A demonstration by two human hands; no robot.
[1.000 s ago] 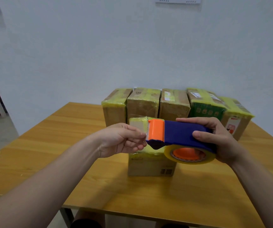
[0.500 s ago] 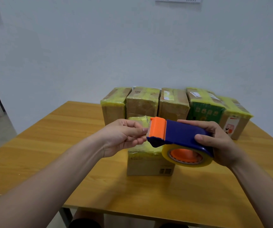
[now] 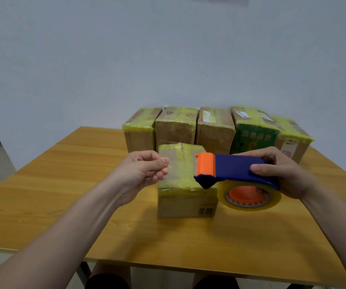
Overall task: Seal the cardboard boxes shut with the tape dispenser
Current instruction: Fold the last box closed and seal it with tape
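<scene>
Item: front cardboard box point(image 3: 186, 205), yellow tape across its top, on the wooden table point(image 3: 63, 184).
Above it: my right hand point(image 3: 282, 174) grips the blue-and-orange tape dispenser point(image 3: 234, 170), fingers curled over its body.
Above its left edge: my left hand point(image 3: 145, 172) pinches what looks like the clear tape end point(image 3: 172, 170), thumb against forefinger.
Behind it: five taped boxes point(image 3: 213, 126) in a row.

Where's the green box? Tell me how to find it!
Look at the wooden table. Five boxes stand in a row at its far edge. The green box is second from the right, the only one with a green front; the rest are brown.
</scene>
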